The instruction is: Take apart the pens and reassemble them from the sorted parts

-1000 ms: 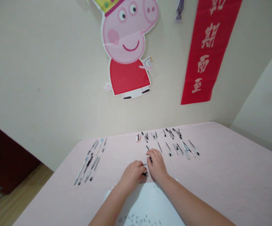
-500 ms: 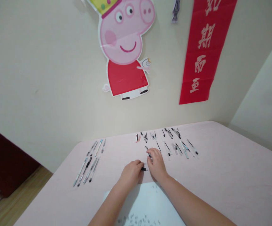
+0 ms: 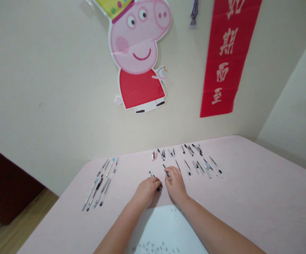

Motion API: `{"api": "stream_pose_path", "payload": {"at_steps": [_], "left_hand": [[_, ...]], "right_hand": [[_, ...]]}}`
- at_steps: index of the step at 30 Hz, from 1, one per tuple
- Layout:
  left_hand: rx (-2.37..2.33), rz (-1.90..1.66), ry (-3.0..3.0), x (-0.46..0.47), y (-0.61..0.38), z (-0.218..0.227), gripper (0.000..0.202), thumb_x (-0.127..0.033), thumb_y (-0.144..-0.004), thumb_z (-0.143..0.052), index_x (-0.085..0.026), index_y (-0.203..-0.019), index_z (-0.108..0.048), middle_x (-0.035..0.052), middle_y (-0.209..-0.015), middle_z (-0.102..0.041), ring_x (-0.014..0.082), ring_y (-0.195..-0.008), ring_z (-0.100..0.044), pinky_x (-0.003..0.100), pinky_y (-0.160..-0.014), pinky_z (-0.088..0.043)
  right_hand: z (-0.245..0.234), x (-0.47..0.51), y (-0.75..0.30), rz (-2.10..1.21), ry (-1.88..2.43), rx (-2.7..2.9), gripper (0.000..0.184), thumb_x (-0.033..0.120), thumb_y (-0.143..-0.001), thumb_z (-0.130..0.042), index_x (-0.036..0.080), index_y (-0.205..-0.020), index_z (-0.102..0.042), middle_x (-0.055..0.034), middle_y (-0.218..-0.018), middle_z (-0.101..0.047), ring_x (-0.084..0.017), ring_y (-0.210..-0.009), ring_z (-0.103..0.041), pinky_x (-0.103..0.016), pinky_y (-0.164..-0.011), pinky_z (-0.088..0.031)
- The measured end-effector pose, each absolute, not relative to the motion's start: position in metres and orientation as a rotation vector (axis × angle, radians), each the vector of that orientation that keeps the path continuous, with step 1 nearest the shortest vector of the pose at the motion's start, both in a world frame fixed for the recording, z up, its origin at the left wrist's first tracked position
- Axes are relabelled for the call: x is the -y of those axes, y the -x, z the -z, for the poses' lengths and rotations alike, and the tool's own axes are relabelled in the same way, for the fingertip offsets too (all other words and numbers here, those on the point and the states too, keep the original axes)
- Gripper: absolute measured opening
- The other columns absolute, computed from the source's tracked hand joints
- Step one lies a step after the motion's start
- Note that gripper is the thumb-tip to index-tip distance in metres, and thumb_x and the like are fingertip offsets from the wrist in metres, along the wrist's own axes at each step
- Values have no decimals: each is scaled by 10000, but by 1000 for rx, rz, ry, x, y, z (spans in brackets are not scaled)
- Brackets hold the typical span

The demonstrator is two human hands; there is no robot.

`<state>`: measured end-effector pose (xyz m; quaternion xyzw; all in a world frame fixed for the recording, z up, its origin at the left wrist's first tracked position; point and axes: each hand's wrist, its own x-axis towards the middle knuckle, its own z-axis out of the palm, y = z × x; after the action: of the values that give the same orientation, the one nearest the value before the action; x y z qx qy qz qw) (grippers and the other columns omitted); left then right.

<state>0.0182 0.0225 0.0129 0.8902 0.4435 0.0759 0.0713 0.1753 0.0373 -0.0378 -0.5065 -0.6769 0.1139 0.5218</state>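
Observation:
My left hand is closed round a pen; its far end sticks out beyond the knuckles, and a dark tip shows under the fingers. Close beside it, my right hand grips another dark pen piece whose upper end points away from me. My fingers cover most of both pieces. Just in front of my wrists lies a white sheet of paper with handwriting on it. Beyond the right hand, pen parts such as dark refills, caps and clear barrels are laid out in two rows.
Several whole pens lie in two rows on the left of the pink tablecloth. A small pink and white item rests near the wall. A cartoon pig cutout and a red banner hang on the wall.
My left hand has turned the pen so its far end now shows beyond the knuckles. The right hand has stayed almost in place. The view has shifted slightly.

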Motion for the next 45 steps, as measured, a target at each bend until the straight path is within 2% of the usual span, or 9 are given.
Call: {"api": "stream_pose_path", "payload": {"at_steps": [9, 21, 34, 45], "left_hand": [[-1242, -279, -2681, -40, -11, -9, 312, -80, -804, -482, -211, -1048, -625, 71, -1068, -649, 199, -1023, -578, 310, -925, -422], [-1213, -386, -2713, -46, -14, -6, 326, -34, -779, -496, -209, -1015, -637, 53, -1078, -667, 194, -1013, -583, 297, -910, -433], [-1210, -425, -2729, -49, -9, 3, 353, -40, -771, -529, -224, -1047, -650, 49, -1206, -635, 213, -1060, -584, 324, -940, -445], [-1265, -555, -2611, -46, -5, 4, 455, 2, -777, -432, -227, -1121, -620, 71, -1274, -582, 187, -1156, -545, 326, -999, -423]], "right_hand": [[43, -40, -175, -231, 1202, 1614, 279, 95, -758, -451, 191, -974, -600, -93, -1013, -605, -249, -1046, -508, -458, -943, -426], [45, -41, -175, -248, 1210, 1625, 278, 91, -759, -457, 188, -980, -593, -94, -1036, -604, -253, -1058, -501, -458, -955, -418], [44, -41, -175, -256, 1215, 1629, 276, 98, -756, -455, 192, -972, -600, -95, -1020, -612, -252, -1049, -511, -462, -947, -422], [44, -41, -175, -250, 1184, 1616, 275, 92, -755, -458, 198, -960, -608, -89, -1005, -619, -246, -1025, -523, -453, -933, -429]]}}
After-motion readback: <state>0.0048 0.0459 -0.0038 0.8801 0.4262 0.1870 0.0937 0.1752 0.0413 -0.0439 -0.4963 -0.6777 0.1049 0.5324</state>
